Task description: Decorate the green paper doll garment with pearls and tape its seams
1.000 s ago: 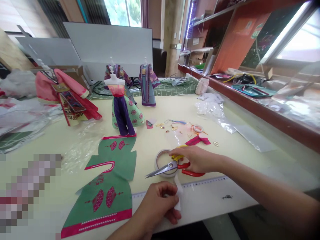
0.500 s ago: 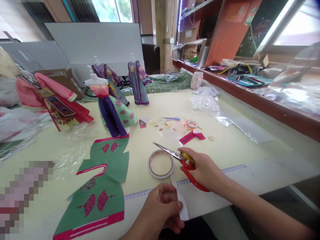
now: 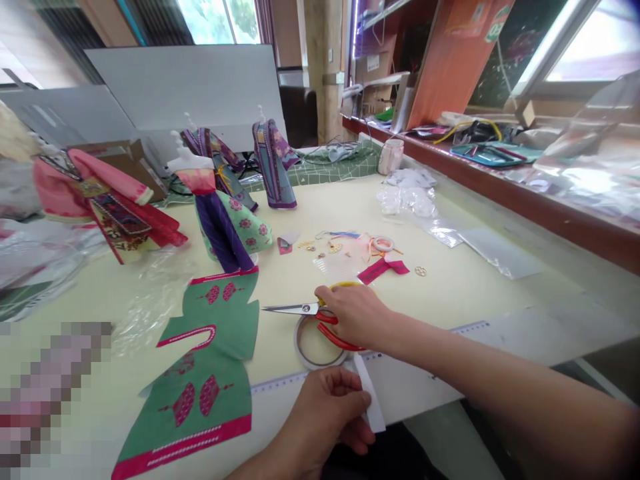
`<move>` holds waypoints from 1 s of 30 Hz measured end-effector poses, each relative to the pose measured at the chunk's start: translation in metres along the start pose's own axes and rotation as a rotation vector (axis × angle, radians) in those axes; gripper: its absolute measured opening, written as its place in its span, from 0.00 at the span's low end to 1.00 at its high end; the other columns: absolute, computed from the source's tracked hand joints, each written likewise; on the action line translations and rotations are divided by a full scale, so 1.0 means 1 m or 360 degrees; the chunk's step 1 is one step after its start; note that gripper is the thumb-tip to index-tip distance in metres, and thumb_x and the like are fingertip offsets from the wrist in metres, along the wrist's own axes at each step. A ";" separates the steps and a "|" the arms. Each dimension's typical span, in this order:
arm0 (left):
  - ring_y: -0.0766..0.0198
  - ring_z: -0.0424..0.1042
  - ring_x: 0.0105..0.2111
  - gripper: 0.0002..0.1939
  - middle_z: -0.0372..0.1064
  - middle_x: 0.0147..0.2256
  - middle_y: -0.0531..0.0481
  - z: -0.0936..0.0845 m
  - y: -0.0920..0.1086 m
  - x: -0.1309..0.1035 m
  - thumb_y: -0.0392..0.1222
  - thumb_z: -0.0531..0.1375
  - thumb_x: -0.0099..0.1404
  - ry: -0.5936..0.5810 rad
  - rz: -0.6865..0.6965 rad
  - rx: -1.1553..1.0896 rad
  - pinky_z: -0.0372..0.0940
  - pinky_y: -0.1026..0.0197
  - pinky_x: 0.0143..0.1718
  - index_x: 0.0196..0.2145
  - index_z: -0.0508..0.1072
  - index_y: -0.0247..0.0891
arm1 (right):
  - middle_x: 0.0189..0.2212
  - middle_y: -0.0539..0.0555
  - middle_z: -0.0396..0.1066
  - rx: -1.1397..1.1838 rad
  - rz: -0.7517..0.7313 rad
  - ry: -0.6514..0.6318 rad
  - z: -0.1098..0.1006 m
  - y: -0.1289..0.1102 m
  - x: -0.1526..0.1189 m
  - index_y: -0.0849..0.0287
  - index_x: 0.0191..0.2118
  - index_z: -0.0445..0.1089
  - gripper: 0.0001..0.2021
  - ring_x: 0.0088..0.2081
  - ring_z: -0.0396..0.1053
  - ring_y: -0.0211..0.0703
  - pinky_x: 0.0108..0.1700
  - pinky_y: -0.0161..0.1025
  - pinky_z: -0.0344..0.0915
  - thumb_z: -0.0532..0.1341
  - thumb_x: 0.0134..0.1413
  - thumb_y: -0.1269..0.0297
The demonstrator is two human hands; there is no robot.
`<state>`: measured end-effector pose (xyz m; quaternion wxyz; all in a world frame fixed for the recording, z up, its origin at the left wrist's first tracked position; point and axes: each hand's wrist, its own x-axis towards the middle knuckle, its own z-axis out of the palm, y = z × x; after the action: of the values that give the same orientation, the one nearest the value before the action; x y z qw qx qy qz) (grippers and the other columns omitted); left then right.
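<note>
My right hand grips a pair of scissors with red and yellow handles; the blades are closed and point left, over the far edge of a tape roll. Near the table's front edge, my left hand pinches a short white strip, apparently tape, between thumb and fingers. The roll lies flat just beyond that hand. To the left is a green garment piece with magenta trim and fan-shaped prints.
Dressed doll forms stand at the back left, beside a pink robe. A ruler runs along the front. Small gold ornaments, magenta fabric scraps and plastic bags lie farther back.
My right hand has moved left with the scissors, whose blades now point straight left over the roll. The white strip, earlier reaching toward the roll, now looks like a separate short piece.
</note>
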<state>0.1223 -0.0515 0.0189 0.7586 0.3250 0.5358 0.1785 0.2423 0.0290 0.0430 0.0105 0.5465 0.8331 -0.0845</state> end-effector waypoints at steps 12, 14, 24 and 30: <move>0.69 0.66 0.15 0.10 0.67 0.15 0.52 0.009 0.001 0.002 0.41 0.62 0.48 -0.0005 -0.0006 -0.0176 0.63 0.67 0.19 0.26 0.66 0.34 | 0.32 0.50 0.68 -0.0066 -0.0018 0.0032 0.000 -0.008 0.008 0.62 0.45 0.64 0.12 0.32 0.68 0.39 0.34 0.39 0.67 0.56 0.62 0.59; 0.70 0.65 0.14 0.10 0.67 0.15 0.53 0.007 0.004 0.001 0.42 0.62 0.48 -0.0027 0.0021 -0.0156 0.61 0.69 0.17 0.25 0.66 0.35 | 0.32 0.50 0.68 -0.0055 -0.0036 0.0028 -0.002 -0.007 0.008 0.62 0.45 0.65 0.12 0.32 0.68 0.39 0.33 0.39 0.67 0.57 0.62 0.59; 0.74 0.57 0.11 0.08 0.59 0.11 0.59 0.002 0.001 0.004 0.40 0.61 0.47 0.0046 0.0062 -0.0028 0.48 0.72 0.11 0.24 0.66 0.35 | 0.33 0.50 0.68 0.0001 -0.0052 0.0022 0.001 -0.002 0.009 0.62 0.46 0.64 0.12 0.33 0.69 0.40 0.36 0.40 0.68 0.57 0.62 0.60; 0.72 0.59 0.12 0.14 0.62 0.16 0.59 0.005 -0.005 0.004 0.40 0.62 0.46 0.0095 0.0092 -0.0056 0.51 0.71 0.12 0.32 0.67 0.35 | 0.33 0.50 0.68 0.0028 -0.0032 0.0029 0.002 -0.002 0.009 0.62 0.46 0.64 0.13 0.33 0.68 0.40 0.34 0.39 0.67 0.57 0.62 0.59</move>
<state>0.1281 -0.0539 0.0138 0.7424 0.3213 0.5454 0.2194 0.2364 0.0356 0.0400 -0.0027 0.5389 0.8378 -0.0872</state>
